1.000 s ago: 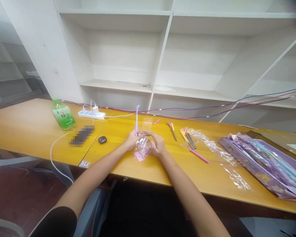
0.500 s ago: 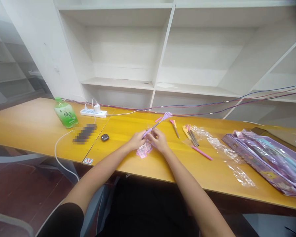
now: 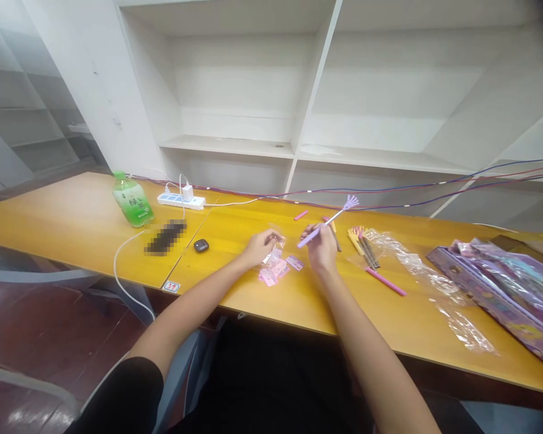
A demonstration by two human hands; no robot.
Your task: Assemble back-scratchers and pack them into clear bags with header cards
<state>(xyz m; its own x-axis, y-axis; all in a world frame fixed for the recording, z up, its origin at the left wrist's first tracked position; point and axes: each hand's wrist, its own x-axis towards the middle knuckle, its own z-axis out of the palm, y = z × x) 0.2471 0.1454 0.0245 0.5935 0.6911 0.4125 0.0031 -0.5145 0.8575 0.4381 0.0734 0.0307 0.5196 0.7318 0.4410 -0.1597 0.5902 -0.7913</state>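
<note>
My right hand [image 3: 322, 244] is closed around the purple handle of a back scratcher [image 3: 337, 219], whose small hand-shaped head points up and to the right on a metal rod. My left hand [image 3: 260, 246] is pinched at a clear plastic wrapper [image 3: 278, 241], just above the table. Below it lie small pink printed cards [image 3: 274, 272]. Several yellow and pink back scratchers [image 3: 364, 246] rest to the right of my right hand, and another partly shows behind that hand. A pink tube [image 3: 385, 281] lies in front of them; a shorter pink piece [image 3: 301, 215] is farther back.
Clear plastic wrappers [image 3: 407, 263] trail across the right of the table [image 3: 298, 310], beside a purple patterned bag [image 3: 493, 301] of packaged items. On the left are a green tea bottle [image 3: 133, 202], a power strip [image 3: 181, 200], a black case [image 3: 201, 245] and a white cable [image 3: 116, 271].
My hands have moved apart. The right hand has carried the back scratcher to the right, while the left stays by the wrapper. More of the pink cards now shows. The view has shifted slightly.
</note>
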